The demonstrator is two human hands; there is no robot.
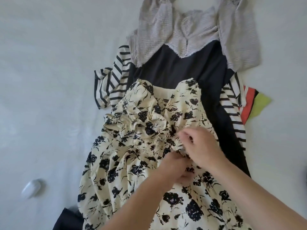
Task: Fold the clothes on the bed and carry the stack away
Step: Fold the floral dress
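Note:
A cream dress with black flowers [132, 163] lies crumpled on top of a pile on the white bed [49, 80]. My left hand [174, 168] grips the dress fabric near its gathered top, fingers curled into the cloth. Just to the right, my right hand [202, 146] pinches a ruffled edge of the same dress. Under the dress lies a dark navy garment [182, 67]. A black-and-white striped top [114, 80] pokes out on both sides. A light grey textured blouse [182, 30] is spread at the far end.
A small white oval object [31, 188] lies on the sheet at the lower left. Red and lime-green cloth [254, 103] shows at the right of the pile. A dark fabric corner [69, 219] sits at the bottom edge.

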